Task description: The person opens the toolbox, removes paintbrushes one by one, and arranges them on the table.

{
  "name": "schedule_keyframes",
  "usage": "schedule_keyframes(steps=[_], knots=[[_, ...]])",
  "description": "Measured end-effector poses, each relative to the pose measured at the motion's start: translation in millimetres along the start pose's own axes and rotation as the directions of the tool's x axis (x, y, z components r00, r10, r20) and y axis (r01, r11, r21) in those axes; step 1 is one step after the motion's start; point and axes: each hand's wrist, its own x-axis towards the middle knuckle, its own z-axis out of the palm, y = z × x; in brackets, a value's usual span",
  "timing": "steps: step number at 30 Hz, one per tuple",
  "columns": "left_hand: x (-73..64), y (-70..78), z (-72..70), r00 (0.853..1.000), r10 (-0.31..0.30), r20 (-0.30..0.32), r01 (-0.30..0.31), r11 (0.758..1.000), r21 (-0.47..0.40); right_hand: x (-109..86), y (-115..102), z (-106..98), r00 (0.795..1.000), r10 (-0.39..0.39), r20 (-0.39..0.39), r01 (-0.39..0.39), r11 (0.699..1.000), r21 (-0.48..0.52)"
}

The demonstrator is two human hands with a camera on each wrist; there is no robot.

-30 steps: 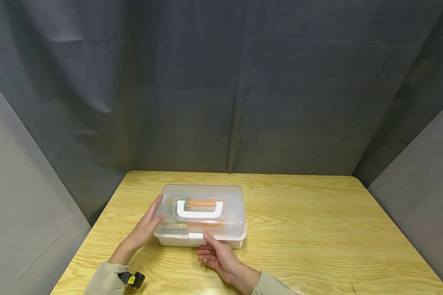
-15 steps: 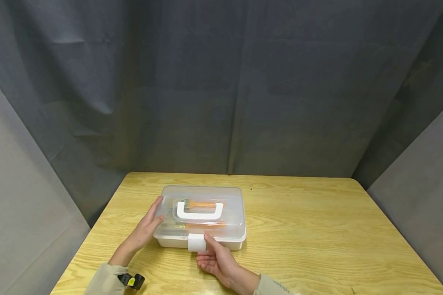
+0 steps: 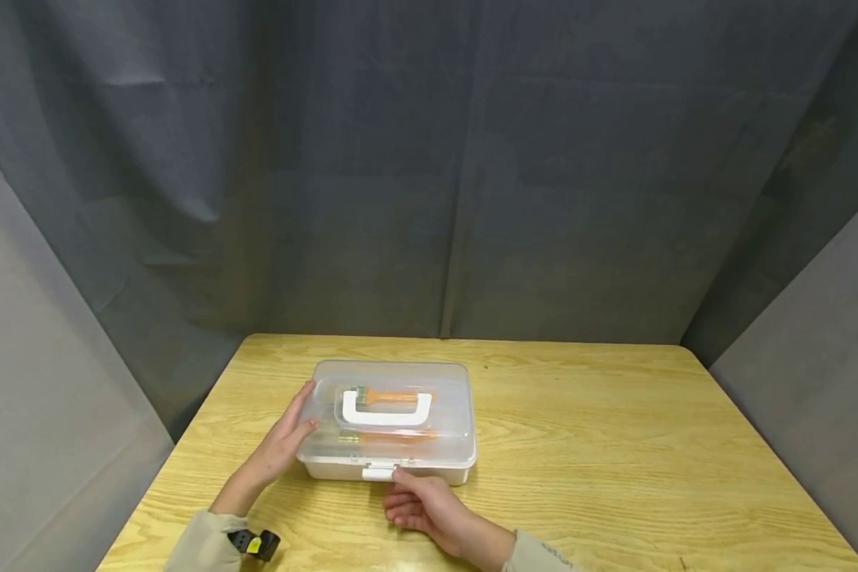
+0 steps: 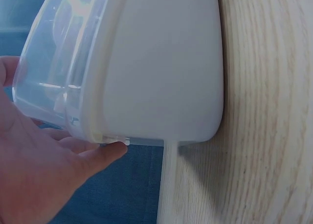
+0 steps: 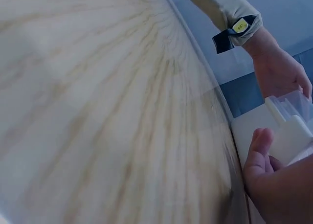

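- box (image 3: 393, 449): near left on the table (image 3: 615, 461), lid (image 3: 452, 397) down, unmoved
- left hand (image 3: 275, 453): fingers extended, resting against its left side, as before
- right hand (image 3: 436, 508): thumb hooking the latch, other fingers bent below
- latch (image 3: 377, 474): now swung further out, edge-on (seemingly released)

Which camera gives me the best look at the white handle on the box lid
The head view: it shows the white handle whole, from above, on the clear lid. The left wrist view sees the box from its end and the right wrist view only part of it; neither clearly shows the handle.
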Motion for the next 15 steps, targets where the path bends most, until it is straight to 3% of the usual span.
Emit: schedule_keyframes(steps=[15], knots=[[-0.1,-3.4,-1.9,1.000,0.002,0.001,-0.002,1.000,-0.010,-1.1,3.3,-3.1,0.996,-0.079,0.029,0.083,0.986,-0.142]])
